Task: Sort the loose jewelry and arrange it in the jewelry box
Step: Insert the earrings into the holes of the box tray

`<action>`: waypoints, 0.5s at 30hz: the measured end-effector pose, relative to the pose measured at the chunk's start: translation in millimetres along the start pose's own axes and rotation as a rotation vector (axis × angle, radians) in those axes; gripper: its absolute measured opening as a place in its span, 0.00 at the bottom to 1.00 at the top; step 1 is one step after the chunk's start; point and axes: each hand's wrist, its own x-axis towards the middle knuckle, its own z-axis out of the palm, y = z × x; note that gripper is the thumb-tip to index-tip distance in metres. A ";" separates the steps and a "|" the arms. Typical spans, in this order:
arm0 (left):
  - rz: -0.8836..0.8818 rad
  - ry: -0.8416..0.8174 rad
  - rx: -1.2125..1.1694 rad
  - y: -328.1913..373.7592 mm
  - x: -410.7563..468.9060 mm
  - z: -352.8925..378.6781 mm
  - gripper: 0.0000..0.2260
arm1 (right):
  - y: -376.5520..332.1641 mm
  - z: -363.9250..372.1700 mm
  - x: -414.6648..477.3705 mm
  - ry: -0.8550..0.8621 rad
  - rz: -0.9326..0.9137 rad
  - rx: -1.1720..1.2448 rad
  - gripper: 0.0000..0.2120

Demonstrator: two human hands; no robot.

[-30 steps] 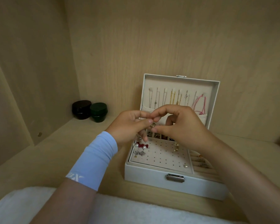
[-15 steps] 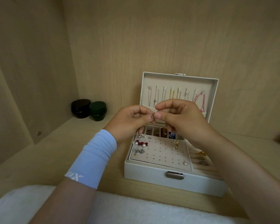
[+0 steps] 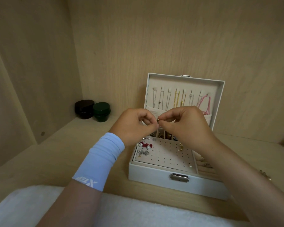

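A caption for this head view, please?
Over the open white jewelry box, the left hand and right hand pinch a small gold jewelry piece.

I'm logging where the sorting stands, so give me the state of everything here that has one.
jewelry box: open, lid standing up.
front latch: unfastened.
left hand: fingers pinch the small jewelry piece.
right hand: fingers pinch the same piece, above the box.
black jar: closed.
green jar: closed.
necklaces: hung inside the lid.
earring panel: partly filled.

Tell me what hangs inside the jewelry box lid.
Silver chains, gold chains and a pink cord hang there; the pocket and the right hand cover their lower ends.
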 end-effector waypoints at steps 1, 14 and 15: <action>-0.006 -0.022 0.035 -0.4 -0.1 -1.2 0.04 | 1.6 -0.4 -0.3 -0.023 -0.018 -0.034 0.04; -0.037 -0.237 0.417 -1.9 -2.9 -12.2 0.06 | 7.0 12.0 -11.7 -0.240 -0.245 -0.634 0.04; -0.039 -0.241 0.426 -2.3 -2.7 -12.6 0.05 | 6.6 12.7 -11.8 -0.235 -0.250 -0.632 0.04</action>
